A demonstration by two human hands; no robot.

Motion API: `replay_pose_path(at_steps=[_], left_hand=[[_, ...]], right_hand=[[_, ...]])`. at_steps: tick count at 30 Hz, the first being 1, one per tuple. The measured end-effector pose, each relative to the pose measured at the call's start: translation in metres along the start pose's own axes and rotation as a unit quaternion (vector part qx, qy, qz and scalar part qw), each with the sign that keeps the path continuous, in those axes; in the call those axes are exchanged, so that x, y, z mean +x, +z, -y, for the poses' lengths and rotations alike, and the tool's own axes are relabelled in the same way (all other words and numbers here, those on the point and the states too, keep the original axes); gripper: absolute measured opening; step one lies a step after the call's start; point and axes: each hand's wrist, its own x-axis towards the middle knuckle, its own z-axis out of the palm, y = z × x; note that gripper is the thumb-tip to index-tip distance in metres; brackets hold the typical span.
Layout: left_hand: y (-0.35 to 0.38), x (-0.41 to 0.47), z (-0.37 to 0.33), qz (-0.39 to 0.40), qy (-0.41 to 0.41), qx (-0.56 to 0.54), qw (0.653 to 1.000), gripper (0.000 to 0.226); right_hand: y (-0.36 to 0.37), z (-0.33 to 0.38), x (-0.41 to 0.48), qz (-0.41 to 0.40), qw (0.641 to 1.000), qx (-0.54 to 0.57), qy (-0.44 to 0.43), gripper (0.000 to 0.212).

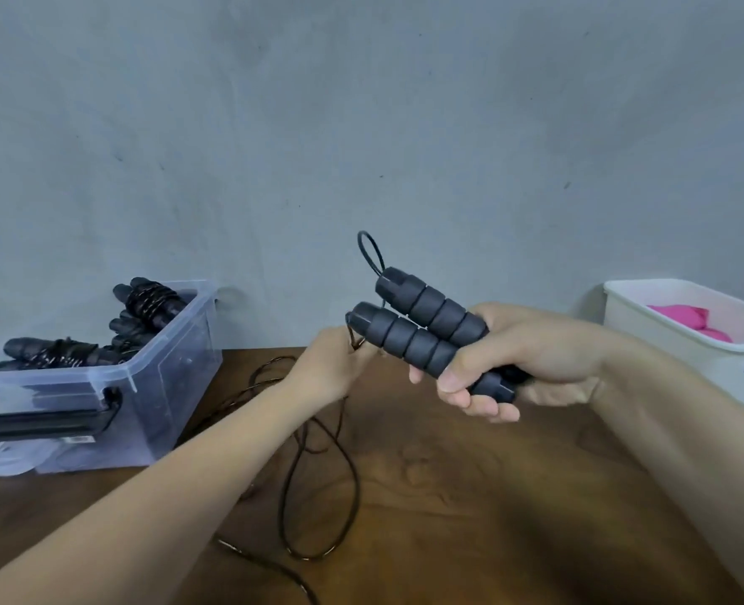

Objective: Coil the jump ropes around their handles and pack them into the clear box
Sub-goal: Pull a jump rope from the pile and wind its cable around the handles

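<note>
My right hand grips two black foam jump rope handles side by side, raised above the wooden table with their tips pointing up and left. A short loop of rope sticks up from the upper handle. My left hand pinches the thin dark rope just below the handle tips. The remaining rope hangs down and lies in loose loops on the table. At the left stands the clear box, holding several coiled black jump ropes.
A white bin with something pink inside stands at the right, against the grey wall. The clear box has a black latch handle on its near side. Bare wood shows in front of my hands.
</note>
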Motion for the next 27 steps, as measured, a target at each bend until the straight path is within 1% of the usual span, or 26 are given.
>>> replay_pose_path(at_steps=[2, 4, 5, 6, 9, 10, 14, 16, 17, 19, 20, 21, 22, 24, 25, 27], left_hand=[[0.015, -0.013, -0.018, 0.065, 0.004, -0.010, 0.998, 0.044], [0.029, -0.030, -0.031, 0.094, 0.006, -0.052, 0.994, 0.034], [0.032, -0.037, -0.034, 0.088, 0.004, -0.071, 0.994, 0.034], [0.034, -0.042, -0.034, 0.073, 0.003, -0.084, 0.994, 0.038], [0.028, -0.048, -0.012, 0.023, -0.005, -0.129, 0.991, 0.046], [0.024, -0.048, -0.001, 0.010, -0.011, -0.126, 0.992, 0.046], [0.010, -0.041, 0.041, -0.021, -0.053, -0.042, 0.997, 0.044], [0.007, -0.038, 0.053, -0.014, -0.070, -0.010, 0.997, 0.044], [0.006, -0.037, 0.056, 0.002, -0.072, 0.013, 0.997, 0.043], [0.005, -0.037, 0.054, 0.043, -0.071, 0.036, 0.996, 0.033], [0.006, -0.036, 0.051, 0.056, -0.066, 0.026, 0.996, 0.030], [0.005, -0.035, 0.048, 0.061, -0.063, 0.009, 0.996, 0.038], [0.004, -0.032, 0.045, 0.058, -0.063, -0.014, 0.996, 0.050], [0.001, -0.026, 0.040, 0.026, -0.070, -0.070, 0.995, 0.073], [-0.002, -0.023, 0.035, 0.003, -0.072, -0.100, 0.992, 0.079], [-0.009, -0.016, 0.024, -0.029, -0.067, -0.162, 0.984, 0.081]], right_hand=[[0.010, -0.001, 0.010, -0.052, 0.997, -0.037, -0.030, 0.017], [0.011, -0.004, 0.018, -0.113, 0.991, -0.040, -0.060, 0.015], [0.007, -0.007, 0.020, -0.146, 0.986, -0.022, -0.073, 0.020], [0.003, -0.009, 0.021, -0.176, 0.981, 0.002, -0.083, 0.025], [-0.012, -0.015, 0.019, -0.230, 0.967, 0.059, -0.088, 0.024], [-0.017, -0.015, 0.019, -0.239, 0.965, 0.073, -0.080, 0.023], [-0.036, -0.015, 0.022, -0.262, 0.957, 0.114, -0.050, 0.024], [-0.041, -0.018, 0.027, -0.269, 0.955, 0.122, -0.036, 0.025], [-0.042, -0.020, 0.031, -0.267, 0.956, 0.121, -0.028, 0.026], [-0.040, -0.024, 0.035, -0.247, 0.962, 0.113, -0.008, 0.026], [-0.040, -0.024, 0.035, -0.230, 0.967, 0.107, 0.000, 0.027], [-0.039, -0.024, 0.035, -0.213, 0.972, 0.101, 0.007, 0.026], [-0.039, -0.023, 0.035, -0.195, 0.976, 0.093, 0.013, 0.026], [-0.037, -0.021, 0.033, -0.164, 0.984, 0.069, 0.022, 0.024], [-0.035, -0.021, 0.033, -0.149, 0.987, 0.054, 0.026, 0.024], [-0.032, -0.025, 0.032, -0.121, 0.991, 0.032, 0.037, 0.025]])
